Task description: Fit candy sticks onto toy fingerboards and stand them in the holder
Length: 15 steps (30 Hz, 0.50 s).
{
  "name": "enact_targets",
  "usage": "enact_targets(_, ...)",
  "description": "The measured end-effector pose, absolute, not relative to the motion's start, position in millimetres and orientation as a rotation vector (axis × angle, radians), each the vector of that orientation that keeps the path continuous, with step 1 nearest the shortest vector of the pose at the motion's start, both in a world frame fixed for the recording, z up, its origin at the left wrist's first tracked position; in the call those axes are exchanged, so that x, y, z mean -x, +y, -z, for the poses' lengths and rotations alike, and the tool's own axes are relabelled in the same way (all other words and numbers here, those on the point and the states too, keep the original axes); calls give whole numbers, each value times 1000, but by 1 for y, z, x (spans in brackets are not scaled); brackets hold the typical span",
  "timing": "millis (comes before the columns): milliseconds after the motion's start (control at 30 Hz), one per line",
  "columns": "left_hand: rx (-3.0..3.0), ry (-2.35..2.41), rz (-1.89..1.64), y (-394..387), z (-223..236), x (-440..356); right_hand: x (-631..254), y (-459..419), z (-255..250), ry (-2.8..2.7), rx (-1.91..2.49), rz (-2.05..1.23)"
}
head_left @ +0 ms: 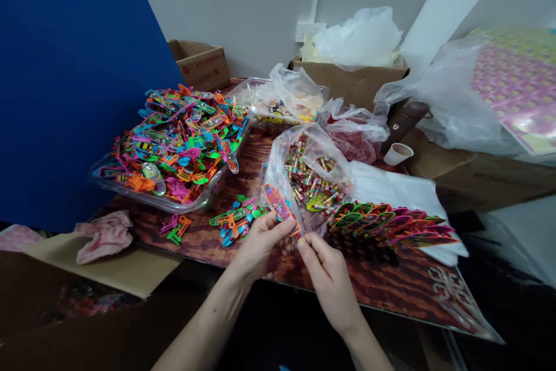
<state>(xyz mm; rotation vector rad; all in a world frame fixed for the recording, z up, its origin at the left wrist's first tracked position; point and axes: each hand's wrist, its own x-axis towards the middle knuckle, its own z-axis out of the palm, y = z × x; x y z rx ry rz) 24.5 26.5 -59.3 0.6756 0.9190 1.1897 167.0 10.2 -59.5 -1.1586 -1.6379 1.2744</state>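
Note:
My left hand (pixel 264 241) is closed on an orange-edged toy skateboard (pixel 278 202) with a printed deck, held tilted above the table's front edge. At the board's lower end, the thumb and fingers of my right hand (pixel 324 270) are pinched together; whatever they grip is too small to make out. Just behind is an open plastic bag (pixel 319 171) full of small colourful printed cylinders. A small pile of toy skateboards and coloured plastic parts (pixel 234 220) lies left of my hands. To the right, several toy skateboards (pixel 386 223) stand in neat rows.
A clear tub (pixel 191 203) at the left is heaped with colourful plastic parts and boards. Behind stand another clear tub (pixel 256 90), cardboard boxes (pixel 202 64), a brown bottle (pixel 403 122) and a paper cup (pixel 397 154). A pink cloth (pixel 106 235) hangs over an open carton at left.

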Motion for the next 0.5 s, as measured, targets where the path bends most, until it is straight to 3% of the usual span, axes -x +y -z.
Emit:
enact_targets(133, -749, 920, -1167, 29, 59, -28, -168, 14, 67, -1081, 985, -1863)
enact_targets(233, -762, 950, -1168, 30, 62, -33, -166, 14, 75, -961, 967, -1938)
enact_targets(433, -733, 1042, -1274, 28, 69, -43, -163, 10, 87, -1708, 1296, -795)
enact_targets(500, -720, 1067, -1304, 29, 68, -43, -164, 13, 87, -1767, 1276, -624)
